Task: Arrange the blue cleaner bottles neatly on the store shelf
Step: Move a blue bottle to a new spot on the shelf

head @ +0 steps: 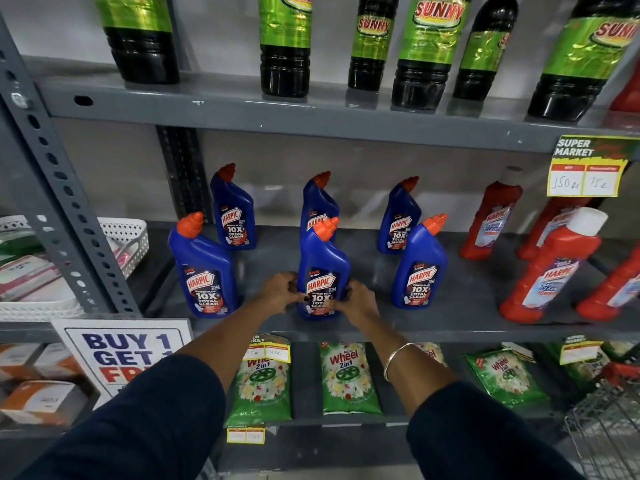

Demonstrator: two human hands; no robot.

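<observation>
Several blue cleaner bottles with orange caps stand upright on the grey middle shelf (433, 320), in a back row and a front row. My left hand (282, 292) and my right hand (356, 301) both grip the lower part of the front middle bottle (323, 261), one on each side. The front left bottle (202, 268) and the front right bottle (419, 268) stand apart from it. Behind stand the back left bottle (235, 211), the back middle bottle (318, 202), partly hidden, and the back right bottle (398, 220).
Red cleaner bottles (554, 268) crowd the shelf's right end under a yellow price tag (585, 168). Dark green-labelled bottles (285, 46) stand on the shelf above. Green detergent packs (348, 379) lie below. A white basket (128, 237) and a promo sign (121, 355) are at left, a wire cart (609, 431) at lower right.
</observation>
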